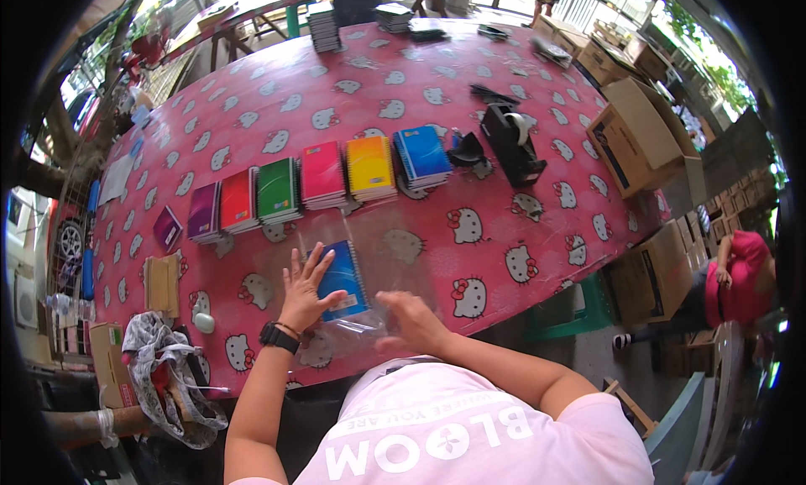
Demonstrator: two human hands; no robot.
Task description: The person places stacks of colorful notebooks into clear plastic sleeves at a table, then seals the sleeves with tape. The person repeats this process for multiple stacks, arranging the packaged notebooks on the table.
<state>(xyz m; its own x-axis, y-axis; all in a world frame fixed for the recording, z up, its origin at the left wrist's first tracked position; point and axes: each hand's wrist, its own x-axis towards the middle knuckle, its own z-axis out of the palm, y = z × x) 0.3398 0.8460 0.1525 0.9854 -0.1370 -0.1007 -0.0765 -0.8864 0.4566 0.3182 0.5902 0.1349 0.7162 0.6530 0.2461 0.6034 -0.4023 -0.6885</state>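
A blue spiral notebook (342,271) lies on a clear plastic sheet or sleeve (399,271) in front of me, its coil on the right side. My left hand (306,296) rests flat on the notebook's left part, fingers spread. To the right of the notebook, my right hand (416,321) hovers at or on the plastic's near edge, fingers loosely stretched; contact is hard to make out. Beyond them runs a row of notebook stacks: purple (204,212), red (238,201), green (278,189), pink (323,176), yellow (370,167) and blue (422,156).
A black tape dispenser (512,145) stands right of the row. A small purple notebook (168,227), brown cardboard pieces (161,285) and a bundled cloth (164,359) are at left. Open cardboard boxes (642,136) flank the table's right edge; a person in pink (747,275) is beyond.
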